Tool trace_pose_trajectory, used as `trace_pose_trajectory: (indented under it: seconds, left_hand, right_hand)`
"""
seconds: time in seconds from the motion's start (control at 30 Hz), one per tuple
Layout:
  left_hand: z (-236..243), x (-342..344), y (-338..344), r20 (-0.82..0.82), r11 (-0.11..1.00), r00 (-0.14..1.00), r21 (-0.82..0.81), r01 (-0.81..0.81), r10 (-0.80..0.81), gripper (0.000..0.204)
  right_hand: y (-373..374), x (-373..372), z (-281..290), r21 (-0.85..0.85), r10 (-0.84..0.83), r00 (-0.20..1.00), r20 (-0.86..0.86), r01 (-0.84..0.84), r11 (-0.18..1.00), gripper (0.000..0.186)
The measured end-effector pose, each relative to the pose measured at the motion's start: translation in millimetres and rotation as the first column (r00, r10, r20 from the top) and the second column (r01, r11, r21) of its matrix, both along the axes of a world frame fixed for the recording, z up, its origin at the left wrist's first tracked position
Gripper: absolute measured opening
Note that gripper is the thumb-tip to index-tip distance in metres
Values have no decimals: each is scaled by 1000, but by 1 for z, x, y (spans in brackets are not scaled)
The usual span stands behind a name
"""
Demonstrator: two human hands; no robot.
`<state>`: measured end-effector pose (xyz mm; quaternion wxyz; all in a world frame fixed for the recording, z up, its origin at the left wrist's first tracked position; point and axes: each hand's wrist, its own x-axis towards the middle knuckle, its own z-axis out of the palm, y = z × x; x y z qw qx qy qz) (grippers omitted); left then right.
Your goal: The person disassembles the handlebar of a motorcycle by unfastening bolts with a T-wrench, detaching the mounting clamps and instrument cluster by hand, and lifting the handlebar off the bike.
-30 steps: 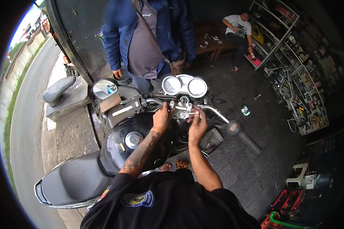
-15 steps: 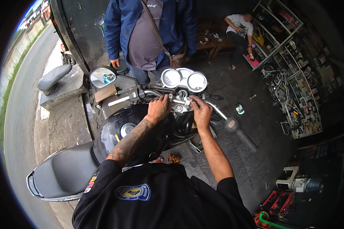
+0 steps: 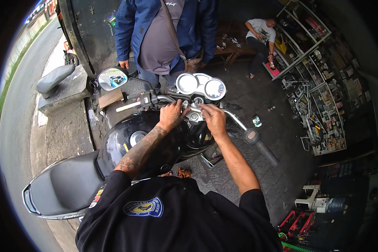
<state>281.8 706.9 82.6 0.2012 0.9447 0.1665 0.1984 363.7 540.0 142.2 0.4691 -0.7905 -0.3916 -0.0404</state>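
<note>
Dark grey floor (image 3: pixel 277 185) of a workshop spreads thru centre & R of frame; concrete ledge (image 3: pixel 67 134) at L, w/ road (image 3: pixel 19 126) along far L edge. Black motorbike (image 3: pixel 168 145) stands mid-frame, its seat (image 3: pixel 73 185) toward lower L. Handlebar (image 3: pixel 235 119) w/ silver clamp (image 3: pixel 193 117) sits just above frame centre. L hand (image 3: pixel 171 115) has fingers curled at clamp's L side; R hand (image 3: pixel 214 119) has fingers bent over its R side, hiding part of it. Can't tell if either grips anything. Twin dials (image 3: pixel 214 88) just above hands; mirror (image 3: pixel 112 79) upper L; loose seat (image 3: pixel 55 78) on ledge. Person in blue jacket (image 3: pixel 159 50), top centre, stands close beyond dials, blocking part of bg. Seated person (image 3: pixel 260 33) upper R, nr loaded shelves (image 3: pixel 332 117). Wearer's black shirt (image 3: pixel 176 222) covers bottom centre; red metal frame (image 3: pixel 296 224) lower R.
</note>
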Motion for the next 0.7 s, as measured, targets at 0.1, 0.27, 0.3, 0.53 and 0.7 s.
trace_pose_trajectory:
  seconds: [0.1, 0.27, 0.3, 0.53, 0.7]
  left_hand:
    - [-9, -5, 5, -11, 996, 997, 30, 79, -78, 37]
    - [-19, -3, 3, -3, 994, 995, 58, 95, -95, 32]
    - [-19, 0, 2, 4, 996, 997, 38, 79, -79, 29]
    - [-15, 10, -1, -25, 999, 1000, 37, 18, -17, 33]
    - [-19, 7, 0, 64, 999, 998, 44, 1, -4, 30]
  right_hand:
    - [1, -5, 7, -116, 225, 958, 177, -207, 971, 24]
    - [3, -10, 3, -91, 125, 983, 133, -113, 989, 25]
    - [3, -12, 0, -65, 119, 981, 155, -110, 992, 26]
    - [2, -27, -25, 11, 22, 992, 126, -24, 1000, 30]
    - [10, -40, -20, 81, -122, 992, 31, 119, 990, 38]
